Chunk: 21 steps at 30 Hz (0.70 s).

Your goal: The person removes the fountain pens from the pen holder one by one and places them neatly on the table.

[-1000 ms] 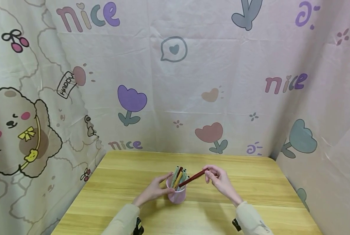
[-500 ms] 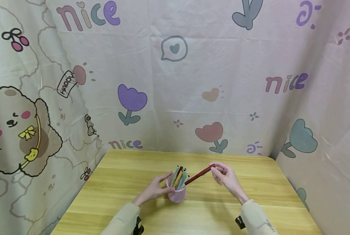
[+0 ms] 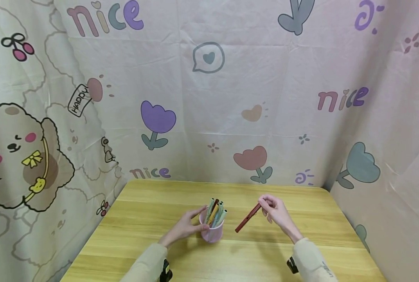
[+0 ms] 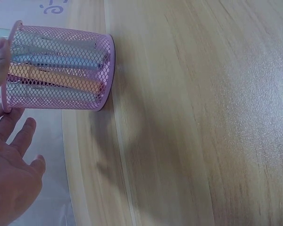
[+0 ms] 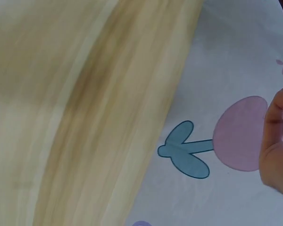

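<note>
A pink mesh cup [image 3: 212, 232] stands on the wooden table [image 3: 142, 219] with several coloured pens [image 3: 215, 212] upright in it. My left hand [image 3: 188, 225] rests against the cup's left side, fingers fairly straight; in the left wrist view the cup [image 4: 61, 68] shows with the hand [image 4: 12, 165] beside its rim. My right hand [image 3: 273, 209] pinches the top end of a dark red pen [image 3: 248, 217], which hangs slanted down to the left, clear of the cup. The right wrist view shows only the curled fingers [image 5: 277, 141] at its edge, no pen.
A printed cloth backdrop [image 3: 209, 90] with flowers, "nice" lettering and a cartoon dog closes in the table at the back and both sides. The table's far edge [image 3: 227, 184] meets the cloth. Bare wood lies in front of and beside the cup.
My right hand has drawn the dark red pen out of the cup and carried it to the right. The pen's lower end now hangs free. The left hand stayed at the cup.
</note>
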Each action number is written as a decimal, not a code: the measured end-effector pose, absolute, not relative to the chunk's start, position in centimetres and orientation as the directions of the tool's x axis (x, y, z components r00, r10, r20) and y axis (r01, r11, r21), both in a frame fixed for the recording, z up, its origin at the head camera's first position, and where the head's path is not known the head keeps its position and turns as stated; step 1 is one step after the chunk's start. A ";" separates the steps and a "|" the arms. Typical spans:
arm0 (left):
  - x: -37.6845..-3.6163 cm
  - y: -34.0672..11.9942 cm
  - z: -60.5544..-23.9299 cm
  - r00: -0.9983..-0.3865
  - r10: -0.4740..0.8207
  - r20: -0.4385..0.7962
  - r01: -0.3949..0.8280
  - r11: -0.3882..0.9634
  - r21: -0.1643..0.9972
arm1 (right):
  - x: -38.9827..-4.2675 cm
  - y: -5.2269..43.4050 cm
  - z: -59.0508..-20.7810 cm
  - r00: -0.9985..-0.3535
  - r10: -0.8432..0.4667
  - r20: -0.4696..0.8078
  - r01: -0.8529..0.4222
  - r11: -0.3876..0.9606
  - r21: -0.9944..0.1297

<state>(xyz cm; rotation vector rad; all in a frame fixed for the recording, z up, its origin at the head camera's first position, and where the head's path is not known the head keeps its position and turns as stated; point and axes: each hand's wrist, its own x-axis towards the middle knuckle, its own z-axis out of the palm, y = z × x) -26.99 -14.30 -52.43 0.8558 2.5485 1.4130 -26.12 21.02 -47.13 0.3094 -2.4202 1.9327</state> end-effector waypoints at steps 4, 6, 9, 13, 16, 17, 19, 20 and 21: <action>-26.9 -14.3 -52.4 -0.839 0.517 0.172 0.421 0.414 0.807 | -26.2 21.0 -47.8 -0.990 -0.102 0.100 -0.127 0.305 -0.944; -26.9 -14.3 -52.4 -0.840 0.515 0.169 0.419 0.420 0.805 | -26.2 21.0 -48.2 -0.991 -0.092 0.098 -0.124 0.346 -0.930; -26.9 -14.2 -52.4 -0.841 0.516 0.165 0.419 0.426 0.802 | -26.2 21.0 -48.5 -0.990 -0.094 0.108 -0.137 0.404 -0.904; -26.9 -14.2 -52.4 -0.841 0.517 0.161 0.414 0.422 0.807 | -26.3 21.1 -49.1 -0.990 -0.094 0.102 -0.133 0.441 -0.888; -26.9 -14.2 -52.3 -0.839 0.519 0.162 0.414 0.417 0.809 | -26.4 21.1 -49.3 -0.991 -0.089 0.098 -0.127 0.423 -0.897; -26.9 -14.2 -52.3 -0.839 0.520 0.163 0.415 0.416 0.809 | -26.4 21.2 -49.4 -0.991 -0.091 0.098 -0.128 0.411 -0.903; -26.9 -14.2 -52.3 -0.838 0.521 0.165 0.416 0.412 0.811 | -26.5 21.2 -49.6 -0.990 -0.096 0.102 -0.132 0.393 -0.910; -26.9 -14.2 -52.3 -0.837 0.522 0.166 0.417 0.410 0.811 | -26.5 21.2 -49.6 -0.990 -0.099 0.103 -0.133 0.387 -0.913; -26.9 -14.3 -52.3 -0.837 0.522 0.167 0.417 0.408 0.812 | -26.5 21.3 -49.7 -0.990 -0.099 0.101 -0.132 0.380 -0.916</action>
